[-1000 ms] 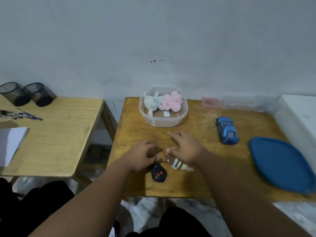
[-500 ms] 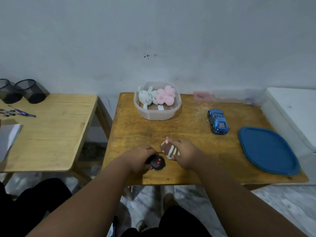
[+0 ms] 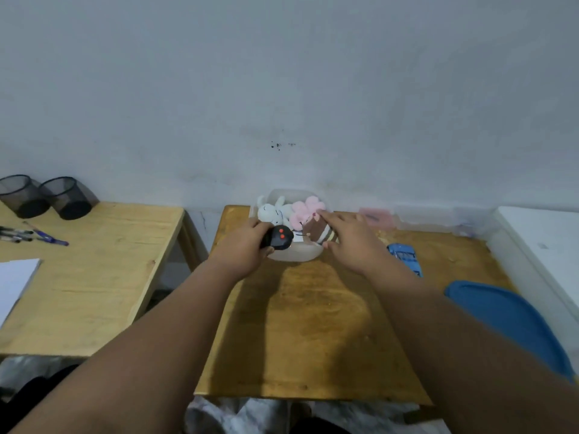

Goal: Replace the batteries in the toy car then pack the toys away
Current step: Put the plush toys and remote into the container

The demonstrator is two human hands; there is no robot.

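Note:
A clear plastic tub (image 3: 297,255) stands at the far middle of the wooden table (image 3: 313,333). Inside lie a white plush bunny (image 3: 271,212) and a pink plush toy (image 3: 304,212). My left hand (image 3: 247,242) grips a black remote with two red buttons (image 3: 279,239) over the tub's near left rim. My right hand (image 3: 351,242) holds a brown and cream striped toy (image 3: 321,232) over the tub's right side, forefinger stretched out. The blue toy car (image 3: 405,257) sits on the table right of my right wrist, partly hidden by it.
A blue lid (image 3: 507,321) lies on the table's right side. A pink item (image 3: 374,216) rests by the wall. A white surface (image 3: 542,242) borders the right. On the left table (image 3: 94,277) are two black mesh cups (image 3: 47,197), pens (image 3: 34,236) and white paper (image 3: 14,281).
Both hands lifted from the table's near edge and moved away to the tub, carrying the black remote and the striped toy with them. The camera tilted and came closer.

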